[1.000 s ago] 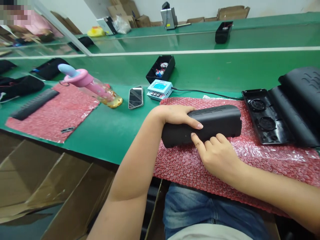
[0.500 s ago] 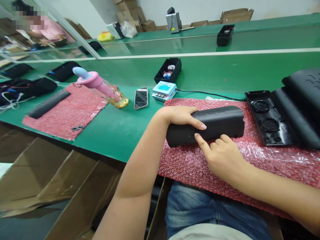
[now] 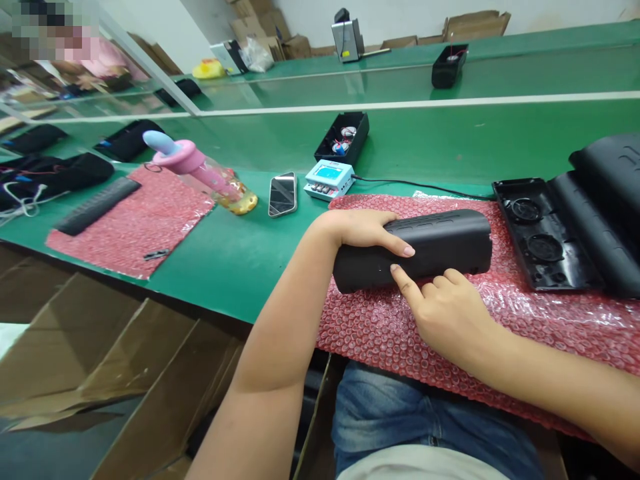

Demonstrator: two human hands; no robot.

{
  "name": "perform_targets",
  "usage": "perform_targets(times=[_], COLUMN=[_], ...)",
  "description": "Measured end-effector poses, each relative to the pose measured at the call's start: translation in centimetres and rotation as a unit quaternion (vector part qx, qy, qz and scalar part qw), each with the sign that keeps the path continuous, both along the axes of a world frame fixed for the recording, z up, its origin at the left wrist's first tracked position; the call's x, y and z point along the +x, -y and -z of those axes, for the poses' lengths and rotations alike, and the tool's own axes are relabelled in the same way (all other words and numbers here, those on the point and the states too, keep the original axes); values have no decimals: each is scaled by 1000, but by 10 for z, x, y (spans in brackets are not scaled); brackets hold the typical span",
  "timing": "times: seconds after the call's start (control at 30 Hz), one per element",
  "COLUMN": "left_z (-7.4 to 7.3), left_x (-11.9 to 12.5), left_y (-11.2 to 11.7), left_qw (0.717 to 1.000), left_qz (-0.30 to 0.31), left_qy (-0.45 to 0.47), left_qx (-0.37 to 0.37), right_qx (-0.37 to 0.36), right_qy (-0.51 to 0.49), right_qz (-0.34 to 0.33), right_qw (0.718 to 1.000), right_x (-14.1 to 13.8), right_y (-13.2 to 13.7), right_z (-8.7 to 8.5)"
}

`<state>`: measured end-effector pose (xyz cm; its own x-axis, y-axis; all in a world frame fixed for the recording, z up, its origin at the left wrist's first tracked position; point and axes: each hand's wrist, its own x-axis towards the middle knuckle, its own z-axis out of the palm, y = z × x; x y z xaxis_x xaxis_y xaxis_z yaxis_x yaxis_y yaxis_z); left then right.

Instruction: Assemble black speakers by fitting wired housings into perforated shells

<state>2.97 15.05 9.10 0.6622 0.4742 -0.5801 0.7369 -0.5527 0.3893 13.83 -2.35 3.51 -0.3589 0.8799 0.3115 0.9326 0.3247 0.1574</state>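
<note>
A black plastic speaker housing (image 3: 443, 257), long with a rounded top, lies tilted on pink bubble wrap (image 3: 370, 327). My left hand (image 3: 373, 233) grips it over the top at its left end, thumb along the near face. Against that near face rests the stretched index fingertip of my right hand (image 3: 440, 310). The other right fingers are curled by the lower edge; the right thumb is hidden. To the right sits an open black shell (image 3: 560, 267) with two round speaker openings.
Behind the bubble wrap stands a light-blue tester (image 3: 329, 179) with a black cable, before a black box (image 3: 354, 130) holding wired parts. A phone (image 3: 283, 195) and a pink-lidded bottle (image 3: 210, 177) stand left. More black housings (image 3: 610, 180) fill the right edge. A person sits far left.
Both hands keep nearly the same pose on the housing. The view has shifted very slightly, and the black box behind the tester has moved a little to the right.
</note>
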Motion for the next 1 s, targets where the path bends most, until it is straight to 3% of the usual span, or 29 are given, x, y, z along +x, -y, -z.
perform_targets(times=[1.0], left_z=[-2], left_x=[0], left_y=[1], left_qw=[1000], left_qz=[9], left_qy=[5], left_qx=[6], right_qx=[3], right_qy=[15], right_qz=[5], right_qw=[1000], right_x=[-2], right_y=[1], right_z=[-1])
